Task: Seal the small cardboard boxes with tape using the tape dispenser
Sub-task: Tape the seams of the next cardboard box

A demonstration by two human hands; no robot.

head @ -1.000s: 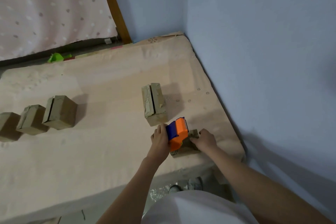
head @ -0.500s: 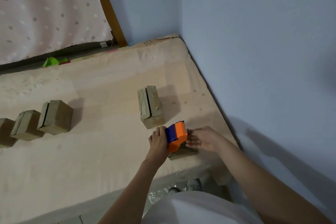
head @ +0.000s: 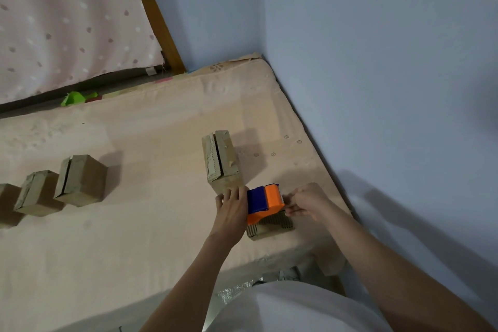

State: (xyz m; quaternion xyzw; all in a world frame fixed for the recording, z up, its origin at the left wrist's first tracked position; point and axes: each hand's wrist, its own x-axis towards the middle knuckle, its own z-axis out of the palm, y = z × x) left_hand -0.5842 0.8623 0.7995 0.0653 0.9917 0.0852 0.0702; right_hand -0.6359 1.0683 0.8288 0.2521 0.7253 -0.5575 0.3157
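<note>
1. My left hand (head: 232, 209) grips the tape dispenser (head: 265, 203), which sits on the small box (head: 272, 227) under my fingers.
2. My right hand (head: 305, 201) pinches something at the dispenser's edge, probably the tape end.
3. The box just beyond (head: 221, 160) and three boxes (head: 80, 179) well to my left look untaped, slits open.

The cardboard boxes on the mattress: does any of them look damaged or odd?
Yes. The tall cardboard box beyond the orange and blue tape dispenser has a ragged, torn-looking top with a dark open slit between its flaps. The box at the left also shows an open slit. The others are too indistinct to judge.
</note>
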